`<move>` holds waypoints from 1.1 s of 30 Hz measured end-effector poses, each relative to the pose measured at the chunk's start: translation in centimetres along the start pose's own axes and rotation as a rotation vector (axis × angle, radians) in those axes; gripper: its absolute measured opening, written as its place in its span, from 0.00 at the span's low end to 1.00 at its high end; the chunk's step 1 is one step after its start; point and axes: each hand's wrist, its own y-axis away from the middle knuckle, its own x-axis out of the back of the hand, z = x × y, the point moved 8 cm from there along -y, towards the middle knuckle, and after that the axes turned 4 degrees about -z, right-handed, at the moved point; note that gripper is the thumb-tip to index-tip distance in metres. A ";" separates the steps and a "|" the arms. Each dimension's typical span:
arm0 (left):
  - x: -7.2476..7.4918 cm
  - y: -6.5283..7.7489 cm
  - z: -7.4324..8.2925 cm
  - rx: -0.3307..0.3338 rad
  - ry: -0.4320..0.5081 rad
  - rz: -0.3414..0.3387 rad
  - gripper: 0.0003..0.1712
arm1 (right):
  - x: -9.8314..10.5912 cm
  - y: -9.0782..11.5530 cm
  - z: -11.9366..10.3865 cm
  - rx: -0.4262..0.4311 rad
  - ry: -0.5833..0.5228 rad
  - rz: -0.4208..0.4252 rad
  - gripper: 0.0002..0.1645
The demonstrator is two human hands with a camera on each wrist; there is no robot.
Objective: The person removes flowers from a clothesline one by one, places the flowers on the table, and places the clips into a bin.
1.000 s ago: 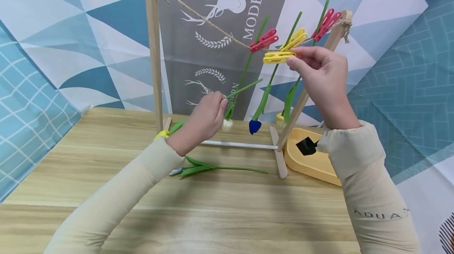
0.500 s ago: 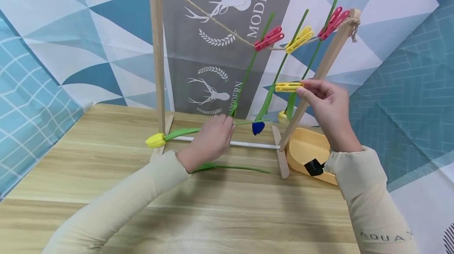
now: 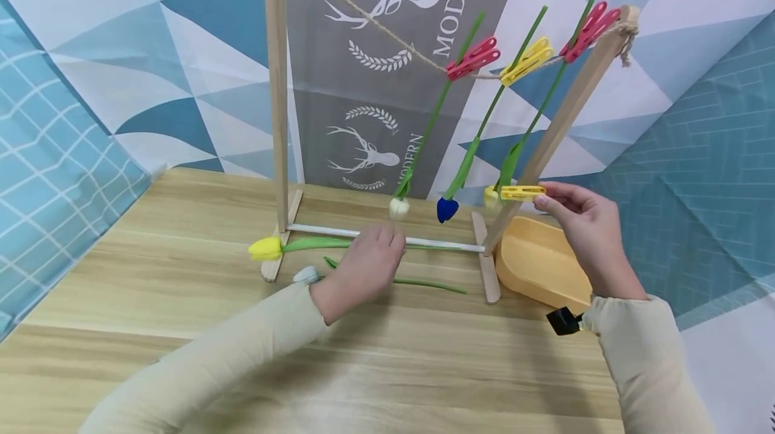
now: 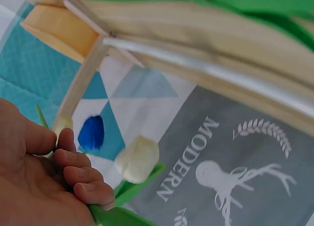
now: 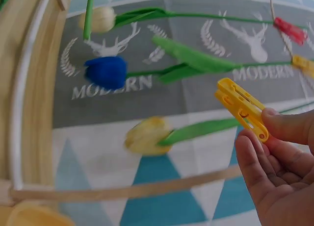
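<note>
My left hand point(image 3: 371, 260) grips the stem of a yellow tulip point(image 3: 265, 249), low over the table beside the rack's white bar point(image 3: 327, 232). Its bloom points left. Between thumb and fingers, my right hand point(image 3: 586, 235) pinches a yellow clothespin point(image 5: 241, 108), near the rack's right post. From the twine point(image 3: 375, 22) hang a white tulip point(image 3: 399, 208), a blue tulip point(image 3: 447, 210) and a pale yellow tulip point(image 5: 148, 136), blooms downward. Red clothespins point(image 3: 473, 58) hold the outer two, and a yellow one the middle. Another pale tulip point(image 3: 307, 275) lies on the table, partly behind my left hand.
The wooden rack has a left post point(image 3: 277, 91) and a right post point(image 3: 575, 107) on flat feet. A yellow-orange tray point(image 3: 533, 262) stands right of it. A patterned cloth point(image 3: 224, 57) hangs behind. The wood-grain table point(image 3: 363, 367) spreads in front.
Both hands have come down from near the line: the left brings the yellow tulip to just above the table, the right carries the yellow clothespin down and rightward. The view has shifted slightly.
</note>
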 end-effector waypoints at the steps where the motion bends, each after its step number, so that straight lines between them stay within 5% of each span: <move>1: -0.2 0.3 0.1 0.005 -0.006 0.009 0.09 | 0.0 0.0 0.6 -0.012 0.007 -0.013 0.33; 8: -1.9 2.3 0.6 0.030 -0.044 0.030 0.09 | 0.0 -0.1 5.6 -0.117 0.026 -0.109 0.37; 17: -4.4 3.6 1.3 0.039 -0.060 -0.134 0.05 | -0.2 -0.1 11.4 -0.266 -0.015 -0.227 0.44; 25: -6.3 4.4 1.6 0.073 0.024 -0.281 0.01 | -0.4 -0.4 14.0 -0.227 0.035 -0.240 0.44; 33: -7.6 4.8 2.1 0.063 0.046 -0.327 0.05 | -1.1 -0.6 16.1 -0.252 -0.010 -0.270 0.44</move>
